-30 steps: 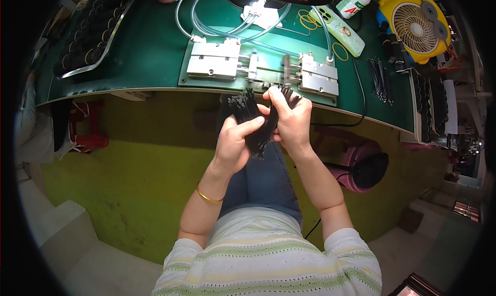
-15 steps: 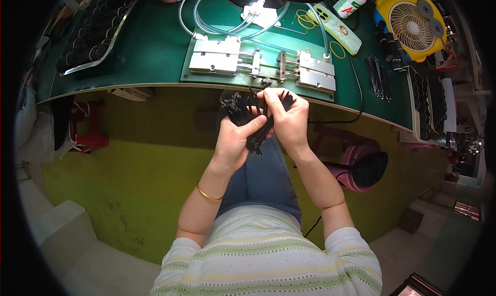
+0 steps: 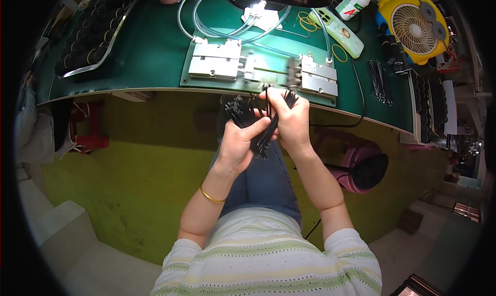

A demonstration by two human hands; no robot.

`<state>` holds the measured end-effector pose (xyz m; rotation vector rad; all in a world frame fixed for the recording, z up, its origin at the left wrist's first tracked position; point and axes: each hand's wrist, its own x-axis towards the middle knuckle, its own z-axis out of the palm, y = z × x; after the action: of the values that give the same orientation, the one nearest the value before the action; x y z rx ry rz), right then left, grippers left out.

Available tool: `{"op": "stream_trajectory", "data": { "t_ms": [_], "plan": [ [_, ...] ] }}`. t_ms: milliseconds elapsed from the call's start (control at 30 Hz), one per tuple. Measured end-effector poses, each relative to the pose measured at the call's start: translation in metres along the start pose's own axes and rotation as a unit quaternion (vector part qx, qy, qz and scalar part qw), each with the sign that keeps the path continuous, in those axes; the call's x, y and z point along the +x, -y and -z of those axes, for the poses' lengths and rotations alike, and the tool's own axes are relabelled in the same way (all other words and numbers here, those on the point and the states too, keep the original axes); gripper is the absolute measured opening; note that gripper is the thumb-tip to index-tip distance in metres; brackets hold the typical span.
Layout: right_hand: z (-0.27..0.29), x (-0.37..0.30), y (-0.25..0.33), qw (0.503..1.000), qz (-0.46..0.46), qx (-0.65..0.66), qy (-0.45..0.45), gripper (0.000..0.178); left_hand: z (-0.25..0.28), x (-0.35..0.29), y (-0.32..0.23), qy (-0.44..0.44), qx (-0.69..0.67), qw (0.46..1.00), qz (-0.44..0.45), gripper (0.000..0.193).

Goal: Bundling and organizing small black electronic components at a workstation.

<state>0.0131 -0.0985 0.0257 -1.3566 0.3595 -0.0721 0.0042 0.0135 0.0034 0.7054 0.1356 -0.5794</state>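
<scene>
Far left on the green bench [image 3: 155, 48], rows of black cylindrical parts [image 3: 88, 32] are kept in a long metal tray [image 3: 95, 63], set back, apparently as stock, well apart from the hands. A red stool [image 3: 90, 135] is seen below the bench edge on the yellow-green floor.

Moving rt, a metal fixture is bolted near the bench's front edge: its left block [image 3: 216, 61] and right block [image 3: 318, 76] are joined by a rail, w/ clear tubing [image 3: 206, 27] looped in from behind, probably air lines. It sits right in front of the person, likely so parts can be fed w/o reaching.

The left hand [image 3: 240, 141] is closed round a bundle of thin black strips [image 3: 248, 120], fanned out up and left; it is held over the lap just below the bench edge, prob. to keep the supply close to the fixture. The right hand [image 3: 292, 123] is pinched shut at thumb and forefinger on one or a few strips from the same bundle, tips pointing up toward the gap between the blocks. How many are pinched cannot be told.

Further rt: a white-green bottle [image 3: 354, 1], loose yellow rubber bands [image 3: 339, 53], more black strips [image 3: 378, 79] laid on the bench, and a yellow fan [image 3: 413, 24] faced toward the seat. A pink stool [image 3: 361, 164] is below.
</scene>
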Motion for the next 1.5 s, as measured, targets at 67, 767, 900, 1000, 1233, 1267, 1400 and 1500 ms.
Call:
{"op": "stream_trajectory", "data": {
  "t_ms": [67,767,900,1000,1233,1267,1400,1500],
  "plan": [
    [0.0,0.0,0.0,1.0,-0.004,0.005,0.004,0.019,0.001,0.001,0.003,-0.003,-0.012,1.0,-0.007,0.008],
    [-0.006,-0.005,0.004,0.999,0.019,-0.038,-0.028,0.021,-0.001,0.0,0.005,-0.036,-0.036,0.998,-0.031,0.009],
    [-0.004,-0.003,0.003,1.0,0.002,-0.014,-0.024,0.022,0.001,0.002,0.006,-0.022,-0.015,0.999,-0.02,0.008],
    [-0.004,-0.001,-0.003,0.999,0.006,-0.002,-0.04,0.021,-0.001,0.003,0.004,-0.017,-0.018,1.0,-0.007,0.007],
    [-0.003,-0.006,0.001,0.998,0.052,-0.031,-0.002,0.018,-0.001,0.002,0.0,0.004,-0.026,1.0,-0.001,0.006],
    [-0.004,-0.007,0.002,0.998,0.053,-0.031,-0.002,0.018,0.0,0.002,0.0,-0.001,-0.031,1.0,-0.005,0.006],
    [-0.007,-0.009,0.004,0.998,0.057,-0.007,-0.002,0.017,0.0,0.0,-0.001,-0.009,-0.035,0.999,-0.003,0.008],
    [-0.007,-0.009,0.003,0.997,0.067,-0.026,-0.025,0.022,-0.002,-0.001,-0.001,-0.016,-0.031,0.999,0.0,0.008]
  ]
}}
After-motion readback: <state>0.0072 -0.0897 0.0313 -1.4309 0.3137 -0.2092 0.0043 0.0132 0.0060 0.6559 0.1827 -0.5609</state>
